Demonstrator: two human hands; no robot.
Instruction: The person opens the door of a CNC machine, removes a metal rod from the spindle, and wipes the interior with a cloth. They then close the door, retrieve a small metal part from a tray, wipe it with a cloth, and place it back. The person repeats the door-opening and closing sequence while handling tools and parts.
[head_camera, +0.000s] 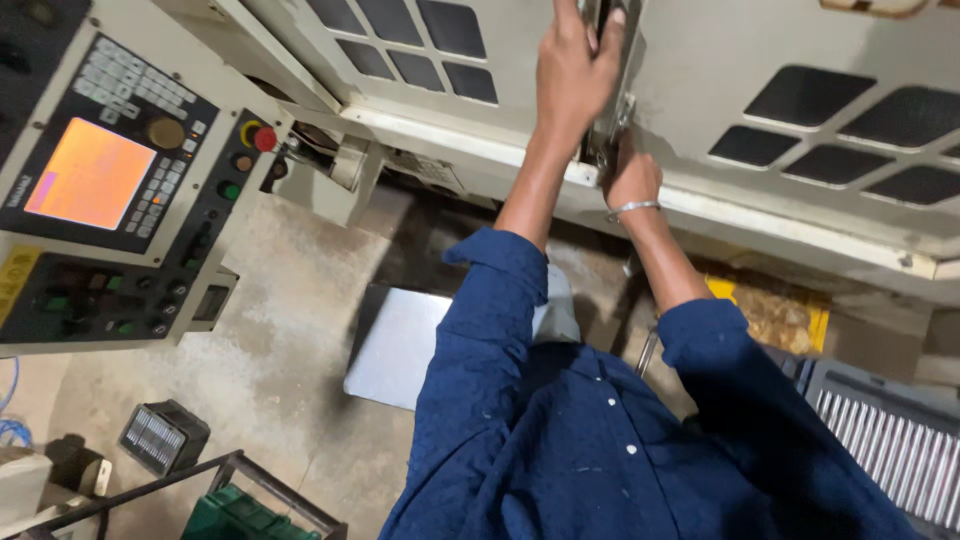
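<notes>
The left hand (578, 62) is wrapped around the upper part of a metal handle (606, 110) on the machine door (760, 60), thumb hooked over the front so the bar is clamped. The right hand (630, 172) is closed lower down at the handle's foot, by the door's bottom edge; its fingers are hidden, so the exact hold cannot be told. Both arms are stretched forward and close together, as suits a two-handed pull. A control panel (110, 180) with a lit orange screen (90, 172) is seen to the left, a metal sheet (395, 345) on the floor below.
</notes>
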